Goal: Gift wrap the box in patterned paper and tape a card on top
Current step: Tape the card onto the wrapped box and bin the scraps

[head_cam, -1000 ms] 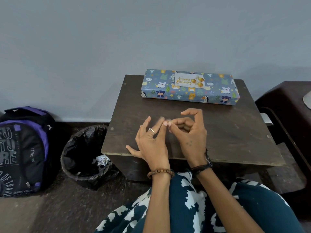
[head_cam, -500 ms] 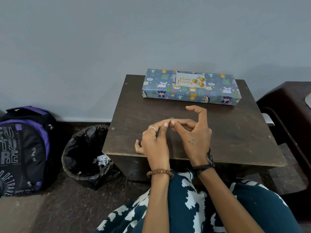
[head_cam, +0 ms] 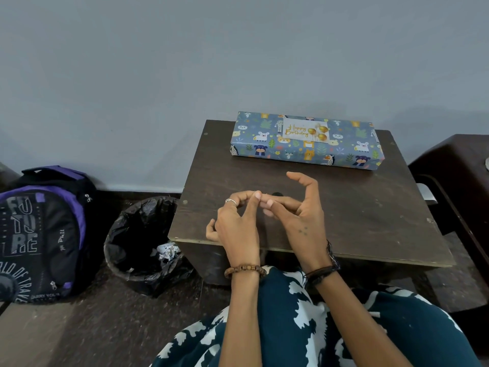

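The box (head_cam: pixel 307 149), wrapped in blue animal-patterned paper, lies at the far edge of the dark wooden table (head_cam: pixel 370 213). A white "Happy Birthday" card (head_cam: pixel 305 130) with gold balloons lies flat on its top. My left hand (head_cam: pixel 238 221) and my right hand (head_cam: pixel 299 210) hover over the table's near half, well short of the box. Their fingertips meet at the middle. My left fingers are bent and the thumb sticks out to the left. My right index finger arches up. Whether a scrap of tape sits between the fingertips is too small to tell.
A black-lined waste bin (head_cam: pixel 143 242) with crumpled paper scraps stands on the floor left of the table. A black and purple backpack (head_cam: pixel 39 234) leans further left. A dark chair or stool (head_cam: pixel 455 165) stands at the right. The grey wall is close behind the table.
My left fingers have curled in from a spread pose. The fingertips of both hands have stayed together and drifted slightly away from me. The box and card have not moved.
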A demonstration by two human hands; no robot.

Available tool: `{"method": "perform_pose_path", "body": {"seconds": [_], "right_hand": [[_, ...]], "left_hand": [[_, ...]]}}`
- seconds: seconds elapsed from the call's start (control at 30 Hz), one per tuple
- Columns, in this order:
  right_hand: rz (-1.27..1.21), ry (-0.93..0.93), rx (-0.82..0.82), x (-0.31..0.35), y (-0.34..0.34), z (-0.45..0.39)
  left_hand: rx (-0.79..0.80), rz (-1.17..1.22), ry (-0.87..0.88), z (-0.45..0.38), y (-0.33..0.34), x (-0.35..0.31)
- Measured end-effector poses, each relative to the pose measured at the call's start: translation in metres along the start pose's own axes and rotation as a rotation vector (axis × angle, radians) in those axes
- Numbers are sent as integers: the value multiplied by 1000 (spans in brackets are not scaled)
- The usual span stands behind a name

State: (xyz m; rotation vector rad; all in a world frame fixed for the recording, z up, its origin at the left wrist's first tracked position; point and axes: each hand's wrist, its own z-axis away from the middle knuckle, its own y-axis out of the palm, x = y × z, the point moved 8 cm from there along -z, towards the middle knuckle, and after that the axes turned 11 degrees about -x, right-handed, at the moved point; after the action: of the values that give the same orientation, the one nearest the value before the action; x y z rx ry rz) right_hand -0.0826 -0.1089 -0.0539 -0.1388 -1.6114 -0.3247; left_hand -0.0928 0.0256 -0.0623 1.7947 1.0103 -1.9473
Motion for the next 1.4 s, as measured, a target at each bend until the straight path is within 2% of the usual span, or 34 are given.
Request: {"method": "perform_pose_path", "body": {"seconds": [0.17,0.3,0.4,0.5,0.6,0.73,0.83,0.9,1.0,1.13,1.27,1.4], "right_hand": [[-67,55,-22,-5,2,-4],[15,-2,74,-1,10,-2],[125,-116,180,14,25,-2],[177,-133,292,21,47,0],[262,-139,364,24,75,2],[377,-159,431,21,124,3],[348,-56,516,3,171,9],[309,17,530,-9,197,11],[326,63,535,-21,225,7],[511,25,650,-40,258,7],[713,5,739,-69,283,5],[905,-95,782,-96,305,-1]], "left_hand": [[72,280,-122,2,7,3],[48,520,-308,3,2,3],[57,608,-420,0,-6,4],[105,638,-524,-5,-17,10],[58,651,-519,-16,-41,16],[-160,636,-358,-41,-86,23],[-334,547,-245,-55,-117,31],[-388,475,-221,-64,-131,40],[-423,441,-326,-78,-144,72],[-437,350,-448,-86,-150,104],[-374,212,-445,-90,-136,122],[-307,-46,-464,-90,-126,142]]}}
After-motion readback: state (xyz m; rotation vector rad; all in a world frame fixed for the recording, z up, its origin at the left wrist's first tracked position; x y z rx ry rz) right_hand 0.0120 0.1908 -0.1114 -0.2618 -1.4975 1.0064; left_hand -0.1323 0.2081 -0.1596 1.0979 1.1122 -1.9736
